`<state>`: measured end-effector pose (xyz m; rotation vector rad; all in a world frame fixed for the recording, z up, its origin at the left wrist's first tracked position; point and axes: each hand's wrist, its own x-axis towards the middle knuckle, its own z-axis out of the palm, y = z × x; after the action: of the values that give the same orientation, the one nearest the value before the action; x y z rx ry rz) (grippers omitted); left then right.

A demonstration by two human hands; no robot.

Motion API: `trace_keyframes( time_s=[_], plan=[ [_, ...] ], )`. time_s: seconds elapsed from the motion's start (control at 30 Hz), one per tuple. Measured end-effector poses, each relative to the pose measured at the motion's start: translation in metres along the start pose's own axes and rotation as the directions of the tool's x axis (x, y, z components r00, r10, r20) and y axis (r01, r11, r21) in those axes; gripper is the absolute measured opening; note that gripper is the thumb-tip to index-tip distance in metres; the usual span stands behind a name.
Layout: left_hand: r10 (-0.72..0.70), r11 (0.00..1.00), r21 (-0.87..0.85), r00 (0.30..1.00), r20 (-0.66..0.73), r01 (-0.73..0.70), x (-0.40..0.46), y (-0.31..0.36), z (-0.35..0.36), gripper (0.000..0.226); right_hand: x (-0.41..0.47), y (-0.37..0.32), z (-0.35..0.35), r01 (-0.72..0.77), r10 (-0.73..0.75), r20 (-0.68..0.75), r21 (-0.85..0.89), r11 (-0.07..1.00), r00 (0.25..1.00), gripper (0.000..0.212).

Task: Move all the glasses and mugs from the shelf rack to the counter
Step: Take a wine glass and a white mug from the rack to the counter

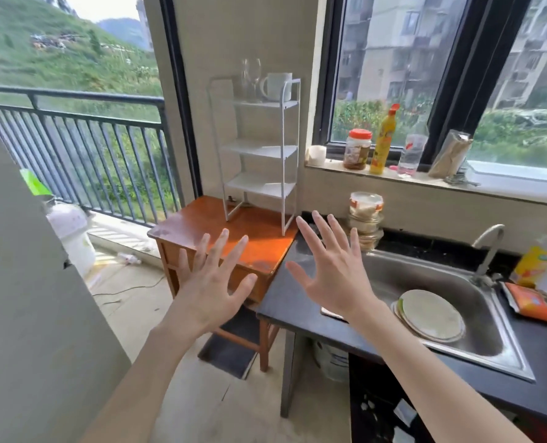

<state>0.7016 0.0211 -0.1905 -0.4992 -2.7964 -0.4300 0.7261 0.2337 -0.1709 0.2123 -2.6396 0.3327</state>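
One clear stemmed glass point(250, 79) and one white ceramic mug point(277, 86) stand side by side on the top tier of a white metal shelf rack point(259, 151) at upper centre, its three lower shelves bare. The rack sits on an orange wooden table point(208, 227) beside the dark worktop point(292, 302) with its steel sink point(425, 282). Below, the left hand point(213, 281) and right hand point(334, 270) are raised palms forward, fingers point(321, 231) spread wide and holding nothing.
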Motion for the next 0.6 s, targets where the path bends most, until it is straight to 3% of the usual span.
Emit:
trace_keyframes(
  time_s=[0.6],
  plan=[
    [0.183, 0.971, -0.133, 0.977, -0.107, -0.197, 0.281, -0.206, 0.002, 0.061, 0.300, -0.046, 0.129, -0.111, 0.104, -0.064, -0.111, 0.988, 0.992, 0.071]
  ],
)
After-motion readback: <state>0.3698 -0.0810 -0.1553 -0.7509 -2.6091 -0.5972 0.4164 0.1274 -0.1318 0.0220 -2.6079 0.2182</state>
